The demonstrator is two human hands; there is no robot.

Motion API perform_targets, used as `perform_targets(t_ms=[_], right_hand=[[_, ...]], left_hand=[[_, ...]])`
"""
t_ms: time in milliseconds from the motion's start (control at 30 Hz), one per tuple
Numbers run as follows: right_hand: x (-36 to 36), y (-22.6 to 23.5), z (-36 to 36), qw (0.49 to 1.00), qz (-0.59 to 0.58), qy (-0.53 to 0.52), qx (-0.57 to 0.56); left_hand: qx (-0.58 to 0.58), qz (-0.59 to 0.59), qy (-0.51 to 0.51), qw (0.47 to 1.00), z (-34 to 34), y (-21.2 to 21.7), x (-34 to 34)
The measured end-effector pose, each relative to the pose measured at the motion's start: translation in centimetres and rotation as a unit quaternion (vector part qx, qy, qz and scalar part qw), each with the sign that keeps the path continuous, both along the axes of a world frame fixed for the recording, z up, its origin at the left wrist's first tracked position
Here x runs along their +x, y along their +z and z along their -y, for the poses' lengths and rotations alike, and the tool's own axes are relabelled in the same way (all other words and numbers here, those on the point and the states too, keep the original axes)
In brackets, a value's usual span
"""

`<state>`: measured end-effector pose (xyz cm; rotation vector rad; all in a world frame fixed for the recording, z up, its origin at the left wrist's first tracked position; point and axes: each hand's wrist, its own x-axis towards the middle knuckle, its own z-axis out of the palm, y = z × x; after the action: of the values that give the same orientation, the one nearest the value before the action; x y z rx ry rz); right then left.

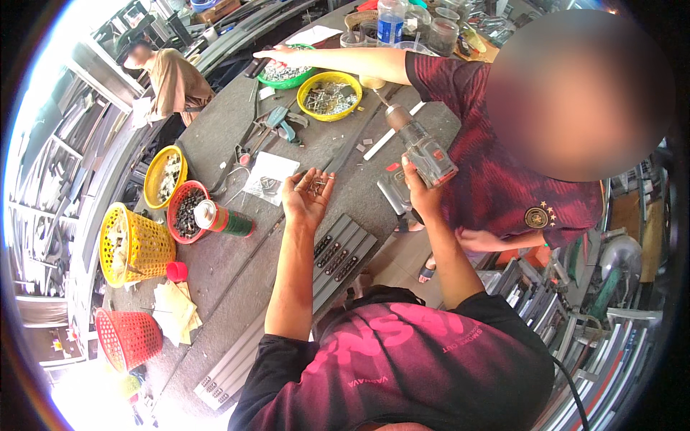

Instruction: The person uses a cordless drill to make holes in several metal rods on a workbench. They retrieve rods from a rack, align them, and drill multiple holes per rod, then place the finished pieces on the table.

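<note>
L grip [307, 203] spread w/ fasteners [316, 186], R grip [421, 189] round drill [425, 152], nr table [353, 179] edge

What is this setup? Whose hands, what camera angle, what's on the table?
There is no machine here: a person works with two bare hands. The one picture comes from a wide camera worn on their head, looking down, so straight edges bend toward the rim. The left hand is palm up, holding small metal pieces, probably screws. The right hand grips a power drill. On the grey table are a can, a plastic bag and a yellow bowl of small metal parts. Another person's hand is over a green bowl.
</note>
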<state>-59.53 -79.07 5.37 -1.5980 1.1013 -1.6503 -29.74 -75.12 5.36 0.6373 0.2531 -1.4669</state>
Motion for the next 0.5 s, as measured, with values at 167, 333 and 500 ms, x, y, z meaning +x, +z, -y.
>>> perform_targets(t_ms=[167,333,500], right_hand=[[0.1,0.0,0.0,1.000,0.011,-0.008,-0.006],[0.4,-0.2,-0.2,1.000,-0.001,-0.018,-0.010],[0.2,1.3,-0.9,1.000,-0.002,0.023,0.016]], left_hand=[[0.028,0.027,0.015,0.999,0.4,0.0,0.0],[0.002,0.035,-0.002,0.999,1.2,0.7,-0.8],[-0.011,0.046,-0.021,0.999,1.9,2.1,-2.6]])
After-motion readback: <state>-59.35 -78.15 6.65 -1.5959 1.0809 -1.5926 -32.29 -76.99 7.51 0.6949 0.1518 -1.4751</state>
